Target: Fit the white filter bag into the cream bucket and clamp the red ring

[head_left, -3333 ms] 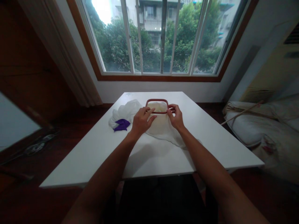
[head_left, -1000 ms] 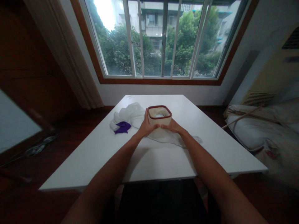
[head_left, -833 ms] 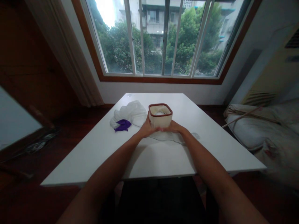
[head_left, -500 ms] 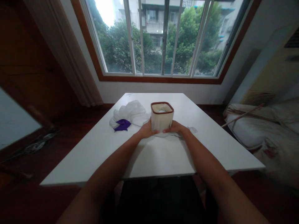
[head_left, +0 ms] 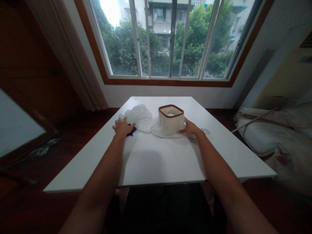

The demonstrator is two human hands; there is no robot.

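A cream square bin point(head_left: 171, 123) with a brown rim stands upright on the white table point(head_left: 146, 162), thin white plastic spread around its base. My right hand point(head_left: 188, 126) is at the bin's right side, fingers curved against its lower wall. Over the purple cloth point(head_left: 132, 130) at the left, my left hand point(head_left: 122, 127) has its fingers spread, partly covering the cloth and the edge of a crumpled white plastic bag point(head_left: 140, 113). Nothing is gripped in my left hand.
A small clear plastic scrap point(head_left: 206, 131) lies right of my right hand. Behind the table is a window with a brown frame point(head_left: 168, 83). Large wrapped bundles point(head_left: 253, 133) with a stick on them are at the right, a curtain point(head_left: 73, 58) at the left.
My left hand has let go of the bin and moved left onto the purple cloth and bag. The bin has turned and shifted slightly right, with my right hand still at it.
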